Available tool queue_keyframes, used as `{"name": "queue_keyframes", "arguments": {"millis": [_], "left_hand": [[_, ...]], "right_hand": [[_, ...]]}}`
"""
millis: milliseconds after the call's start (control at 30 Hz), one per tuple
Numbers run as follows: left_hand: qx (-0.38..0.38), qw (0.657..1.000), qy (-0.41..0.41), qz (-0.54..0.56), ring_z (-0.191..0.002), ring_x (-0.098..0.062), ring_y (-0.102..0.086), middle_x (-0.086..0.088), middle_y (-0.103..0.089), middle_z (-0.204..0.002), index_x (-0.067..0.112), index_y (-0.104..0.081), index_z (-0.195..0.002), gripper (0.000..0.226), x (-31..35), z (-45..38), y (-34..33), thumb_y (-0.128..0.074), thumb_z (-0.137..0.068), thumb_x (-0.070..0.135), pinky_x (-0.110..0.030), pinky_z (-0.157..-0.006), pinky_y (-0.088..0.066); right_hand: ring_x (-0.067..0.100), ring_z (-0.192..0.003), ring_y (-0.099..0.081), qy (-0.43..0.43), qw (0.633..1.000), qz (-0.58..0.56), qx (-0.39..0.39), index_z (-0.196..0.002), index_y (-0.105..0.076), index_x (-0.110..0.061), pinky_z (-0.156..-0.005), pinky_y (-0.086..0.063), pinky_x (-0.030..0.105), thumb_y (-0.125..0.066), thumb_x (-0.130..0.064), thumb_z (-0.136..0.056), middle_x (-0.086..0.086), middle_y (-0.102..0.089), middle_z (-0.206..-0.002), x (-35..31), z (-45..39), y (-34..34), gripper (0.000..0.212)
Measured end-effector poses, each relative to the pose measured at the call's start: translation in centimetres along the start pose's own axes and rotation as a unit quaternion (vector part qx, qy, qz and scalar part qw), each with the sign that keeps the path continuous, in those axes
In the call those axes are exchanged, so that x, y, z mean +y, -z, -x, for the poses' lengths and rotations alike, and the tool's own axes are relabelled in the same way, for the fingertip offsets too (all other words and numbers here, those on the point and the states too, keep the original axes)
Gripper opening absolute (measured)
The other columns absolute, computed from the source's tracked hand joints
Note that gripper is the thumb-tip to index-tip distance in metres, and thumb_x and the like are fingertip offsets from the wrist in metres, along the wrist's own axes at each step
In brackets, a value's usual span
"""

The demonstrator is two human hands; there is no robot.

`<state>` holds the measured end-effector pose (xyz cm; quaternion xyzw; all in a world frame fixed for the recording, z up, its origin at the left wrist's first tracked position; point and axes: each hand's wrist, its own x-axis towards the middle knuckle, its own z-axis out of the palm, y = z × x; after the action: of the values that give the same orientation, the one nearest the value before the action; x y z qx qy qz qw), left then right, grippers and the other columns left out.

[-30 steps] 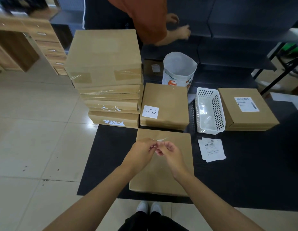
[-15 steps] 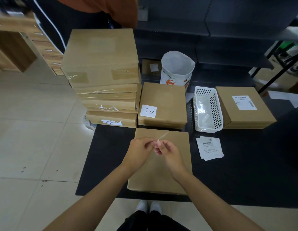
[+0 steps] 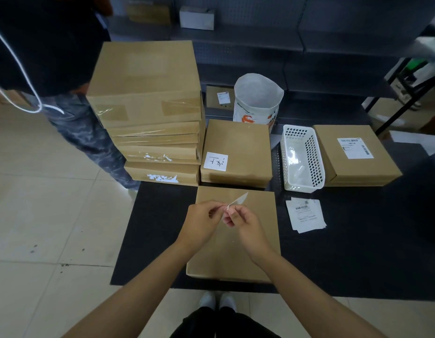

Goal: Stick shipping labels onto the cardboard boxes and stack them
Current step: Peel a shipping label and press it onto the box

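Left hand (image 3: 201,222) and right hand (image 3: 245,225) are both pinching a small white paper shipping label (image 3: 237,200) above the flat brown cardboard box (image 3: 236,254), tall box stack (image 3: 150,111) sitting at 11 o'clock.

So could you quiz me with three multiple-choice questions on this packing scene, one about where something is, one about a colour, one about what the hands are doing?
1. Where do the loose labels lie?
A. on the mat right of the near box
B. inside the basket
C. on the tall stack

2. What colour is the basket?
A. blue
B. white
C. brown

3. What are the left hand and right hand doing?
A. lifting a box
B. resting flat, holding nothing
C. pinching a small label

Answers: 1 A, the papers lie on the black mat beside the near box; 2 B, its perforated plastic is white; 3 C, the fingers of both hands meet on the label above the box.
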<state>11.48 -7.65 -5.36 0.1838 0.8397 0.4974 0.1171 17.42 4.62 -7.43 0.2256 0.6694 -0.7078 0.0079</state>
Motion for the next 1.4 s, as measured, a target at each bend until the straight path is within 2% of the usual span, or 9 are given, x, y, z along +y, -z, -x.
{"name": "queue_keyframes", "arguments": {"millis": [333,500,633,700,833,933,1100,1300,1400], "left_hand": [[-0.011,1.0,-0.016,-0.009,-0.085,0.005,-0.064,0.017,-0.068,-0.086,0.015,-0.074,-0.104,0.017,0.02,0.25,-0.14,-0.063,-0.092,0.015,-0.01,-0.078,-0.049],[-0.005,1.0,-0.015,-0.015,-0.083,0.006,-0.063,0.006,-0.072,-0.093,0.013,-0.073,-0.106,0.018,-0.09,0.17,-0.3,-0.063,-0.091,0.015,-0.007,-0.077,-0.047],[-0.001,1.0,-0.013,-0.015,-0.082,0.003,-0.064,0.004,-0.073,-0.094,0.012,-0.073,-0.105,0.017,-0.14,0.15,-0.35,-0.063,-0.091,0.014,-0.007,-0.075,-0.047],[0.0,1.0,-0.011,-0.011,-0.082,0.002,-0.064,0.003,-0.073,-0.094,0.012,-0.073,-0.106,0.018,-0.13,0.18,-0.31,-0.063,-0.091,0.014,-0.007,-0.074,-0.047],[-0.007,1.0,-0.023,-0.012,-0.083,0.002,-0.064,0.004,-0.073,-0.094,0.012,-0.074,-0.106,0.018,-0.12,0.21,-0.28,-0.065,-0.09,0.013,-0.007,-0.076,-0.047],[-0.016,0.999,-0.027,-0.006,-0.085,0.003,-0.065,0.005,-0.074,-0.092,0.013,-0.075,-0.104,0.017,-0.16,0.2,-0.26,-0.066,-0.089,0.011,-0.009,-0.078,-0.049],[-0.022,0.999,-0.036,-0.016,-0.082,0.0,-0.067,0.005,-0.074,-0.088,0.013,-0.076,-0.099,0.014,-0.25,0.29,-0.51,-0.068,-0.088,0.014,-0.013,-0.079,-0.052],[-0.018,1.0,-0.018,-0.004,-0.076,0.001,-0.066,0.009,-0.072,-0.078,0.015,-0.076,-0.09,0.008,-0.01,0.43,-0.79,-0.068,-0.087,0.016,-0.011,-0.073,-0.05],[-0.017,1.0,-0.008,-0.001,-0.072,0.0,-0.065,0.008,-0.071,-0.076,0.015,-0.075,-0.086,0.007,-0.13,0.38,-0.87,-0.068,-0.087,0.017,-0.013,-0.071,-0.05]], "right_hand": [[0.011,-0.085,-0.06,0.003,1.0,0.007,0.002,-0.091,-0.063,-0.018,-0.082,-0.048,0.027,-0.05,-0.023,-0.099,0.0,-0.065,-0.089,0.22,-0.01,0.03,0.015],[0.009,-0.085,-0.058,0.017,1.0,0.014,0.0,-0.09,-0.062,-0.021,-0.083,-0.048,0.026,-0.048,-0.024,-0.1,-0.003,-0.063,-0.087,0.43,0.06,-0.01,0.018],[-0.004,-0.077,-0.057,0.027,0.999,0.018,0.002,-0.091,-0.06,-0.02,-0.076,-0.046,0.016,-0.047,-0.023,-0.1,-0.006,-0.062,-0.086,0.3,0.13,-0.16,0.016],[-0.006,-0.075,-0.056,0.026,0.999,0.023,0.004,-0.092,-0.06,-0.021,-0.074,-0.046,0.016,-0.048,-0.025,-0.1,-0.008,-0.061,-0.085,0.27,0.08,-0.14,0.015],[-0.002,-0.076,-0.055,0.031,0.998,0.056,0.009,-0.093,-0.059,-0.024,-0.076,-0.044,0.021,-0.047,-0.028,-0.1,-0.009,-0.061,-0.084,0.55,-0.11,-0.15,0.015],[0.005,-0.085,-0.06,0.043,0.995,0.094,0.014,-0.093,-0.059,-0.026,-0.077,-0.048,0.023,-0.046,-0.03,-0.101,-0.005,-0.064,-0.091,0.73,-0.04,-0.07,0.015],[-0.004,-0.082,-0.053,0.115,0.976,0.181,0.035,-0.088,-0.053,-0.031,-0.07,-0.041,0.01,-0.046,-0.02,-0.101,-0.009,-0.056,-0.091,0.38,0.43,0.35,0.018],[0.0,-0.083,-0.053,0.154,0.963,0.22,0.035,-0.093,-0.056,-0.021,-0.072,-0.042,0.012,-0.047,-0.017,-0.1,-0.012,-0.054,-0.09,0.65,0.54,0.72,0.012],[-0.001,-0.083,-0.053,0.158,0.962,0.221,0.041,-0.092,-0.056,-0.023,-0.071,-0.04,0.01,-0.048,-0.018,-0.1,-0.013,-0.054,-0.09,0.58,0.72,0.7,0.013]]}}
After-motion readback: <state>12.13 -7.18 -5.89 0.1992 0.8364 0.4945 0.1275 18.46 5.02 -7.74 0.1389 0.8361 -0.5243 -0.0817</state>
